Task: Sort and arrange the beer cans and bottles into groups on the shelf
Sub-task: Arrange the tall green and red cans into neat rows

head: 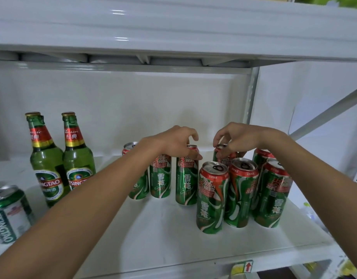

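Bare shelf in front lies open; cans crowd the right.

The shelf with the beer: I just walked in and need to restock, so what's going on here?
A person is sorting beer on the shelf. The left hand grips the top of a green can; the right hand pinches the top of a back can in the right cluster. Two bottles stand at left, with a white can nearer the front.

Bottles stand left of cans on shelf.
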Motion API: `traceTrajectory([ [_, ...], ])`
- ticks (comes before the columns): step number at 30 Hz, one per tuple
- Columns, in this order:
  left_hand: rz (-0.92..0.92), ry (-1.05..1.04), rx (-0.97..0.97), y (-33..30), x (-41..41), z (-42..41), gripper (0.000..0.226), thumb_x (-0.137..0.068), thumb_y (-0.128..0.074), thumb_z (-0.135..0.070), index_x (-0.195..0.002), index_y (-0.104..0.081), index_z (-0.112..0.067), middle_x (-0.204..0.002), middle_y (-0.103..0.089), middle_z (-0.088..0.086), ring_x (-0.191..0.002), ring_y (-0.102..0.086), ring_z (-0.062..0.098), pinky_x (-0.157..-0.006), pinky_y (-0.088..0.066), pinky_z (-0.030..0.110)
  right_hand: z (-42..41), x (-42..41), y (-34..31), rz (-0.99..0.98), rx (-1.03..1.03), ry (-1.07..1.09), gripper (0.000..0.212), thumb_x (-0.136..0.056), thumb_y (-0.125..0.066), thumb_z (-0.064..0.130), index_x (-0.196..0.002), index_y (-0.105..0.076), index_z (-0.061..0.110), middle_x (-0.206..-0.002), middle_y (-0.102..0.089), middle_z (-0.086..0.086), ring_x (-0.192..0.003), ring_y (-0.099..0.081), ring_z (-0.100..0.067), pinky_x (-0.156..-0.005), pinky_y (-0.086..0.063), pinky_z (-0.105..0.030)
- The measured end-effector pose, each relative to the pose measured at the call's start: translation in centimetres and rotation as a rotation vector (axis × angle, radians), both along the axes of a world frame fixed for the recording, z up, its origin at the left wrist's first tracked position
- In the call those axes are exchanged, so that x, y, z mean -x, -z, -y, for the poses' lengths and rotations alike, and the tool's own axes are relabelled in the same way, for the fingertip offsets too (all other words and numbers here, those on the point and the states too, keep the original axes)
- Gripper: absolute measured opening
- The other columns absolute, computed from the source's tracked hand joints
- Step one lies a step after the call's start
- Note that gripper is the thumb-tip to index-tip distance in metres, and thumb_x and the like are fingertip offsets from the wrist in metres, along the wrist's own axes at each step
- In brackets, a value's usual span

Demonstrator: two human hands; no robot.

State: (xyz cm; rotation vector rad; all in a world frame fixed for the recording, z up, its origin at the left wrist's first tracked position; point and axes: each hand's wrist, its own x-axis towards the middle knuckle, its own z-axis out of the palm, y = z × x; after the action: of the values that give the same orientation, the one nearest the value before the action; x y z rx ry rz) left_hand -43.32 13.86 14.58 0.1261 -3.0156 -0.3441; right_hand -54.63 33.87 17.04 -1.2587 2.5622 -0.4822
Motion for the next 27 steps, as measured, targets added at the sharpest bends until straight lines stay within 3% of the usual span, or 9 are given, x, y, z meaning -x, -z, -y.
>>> traceTrajectory([
  [3,-0.072,0.019,0.024,0.5,0.4,0.7,0.059,-0.081,-0.077,-0.064,-0.123,-0.067,-0.023,-0.122,-0.065,0.002,-0.11,-0.059,0.022,-0.083,-0.047,0.034,0.5,0.4,0.1,0.003,0.024,-0.004,0.033,-0.084,-0.083,0.03,-0.113,-0.07,0.023,-0.113,-0.072,-0.003,-0.098,-0.071,-0.021,-0.071,-0.065,-0.035],
  [6,-0.184,0.036,0.071,0.8,0.5,1.1,0.048,-0.082,-0.076,-0.062,-0.108,-0.071,-0.022,-0.102,-0.063,-0.003,-0.103,-0.058,0.023,-0.076,-0.042,0.033,1.2,0.8,0.7,-0.036,0.072,-0.011,0.036,-0.084,-0.083,0.035,-0.116,-0.07,0.024,-0.115,-0.068,0.0,-0.104,-0.069,-0.022,-0.073,-0.065,-0.037],
  [9,-0.247,0.003,0.125,0.8,0.5,1.1,0.044,-0.083,-0.075,-0.061,-0.101,-0.073,-0.021,-0.096,-0.064,-0.005,-0.1,-0.053,0.023,-0.095,-0.042,0.04,2.2,1.0,1.2,-0.021,0.131,-0.019,0.039,-0.086,-0.081,0.034,-0.12,-0.069,0.021,-0.119,-0.065,0.001,-0.107,-0.068,-0.023,-0.069,-0.066,-0.038],
  [11,-0.256,-0.002,0.18,1.1,0.8,1.4,0.034,-0.083,-0.075,-0.061,-0.083,-0.066,-0.029,-0.082,-0.057,-0.011,-0.092,-0.046,0.021,-0.111,-0.034,0.051,2.9,1.2,1.3,-0.028,0.139,-0.044,0.037,-0.086,-0.081,0.033,-0.12,-0.068,0.022,-0.122,-0.066,0.001,-0.114,-0.066,-0.024,-0.07,-0.066,-0.039],
  [14,-0.208,-0.018,0.22,1.8,1.0,2.0,0.042,-0.083,-0.075,-0.061,-0.099,-0.072,-0.022,-0.085,-0.056,-0.009,-0.094,-0.044,0.018,-0.117,-0.027,0.057,4.1,1.3,1.2,-0.033,0.125,-0.091,0.032,-0.088,-0.08,0.031,-0.118,-0.069,0.025,-0.125,-0.066,0.003,-0.12,-0.063,-0.022,-0.074,-0.066,-0.042],
  [18,-0.242,-0.008,0.199,2.3,0.9,2.4,0.056,-0.082,-0.075,-0.063,-0.116,-0.074,-0.018,-0.098,-0.069,-0.003,-0.106,-0.059,0.027,-0.114,-0.032,0.057,5.4,1.3,1.1,-0.024,0.112,-0.151,0.031,-0.09,-0.078,0.023,-0.12,-0.07,0.024,-0.126,-0.067,0.008,-0.116,-0.065,-0.015,-0.085,-0.064,-0.044],
  [22,-0.241,-0.008,0.227,2.0,1.0,2.4,0.052,-0.078,-0.077,-0.064,-0.092,-0.073,-0.014,-0.069,-0.056,-0.009,-0.078,-0.05,0.022,-0.102,-0.04,0.049,6.1,1.6,1.1,0.016,0.088,-0.173,0.04,-0.088,-0.079,0.012,-0.124,-0.066,0.024,-0.128,-0.066,0.005,-0.112,-0.066,-0.012,-0.096,-0.059,-0.045],
  [27,-0.208,-0.024,0.272,2.1,1.1,2.5,0.054,-0.079,-0.074,-0.068,-0.09,-0.068,-0.015,-0.074,-0.056,-0.009,-0.08,-0.051,0.022,-0.101,-0.041,0.048,6.2,1.8,1.4,-0.009,0.108,-0.159,0.04,-0.09,-0.078,0.016,-0.128,-0.065,0.02,-0.132,-0.064,0.004,-0.102,-0.066,-0.004,-0.088,-0.061,-0.036],
])
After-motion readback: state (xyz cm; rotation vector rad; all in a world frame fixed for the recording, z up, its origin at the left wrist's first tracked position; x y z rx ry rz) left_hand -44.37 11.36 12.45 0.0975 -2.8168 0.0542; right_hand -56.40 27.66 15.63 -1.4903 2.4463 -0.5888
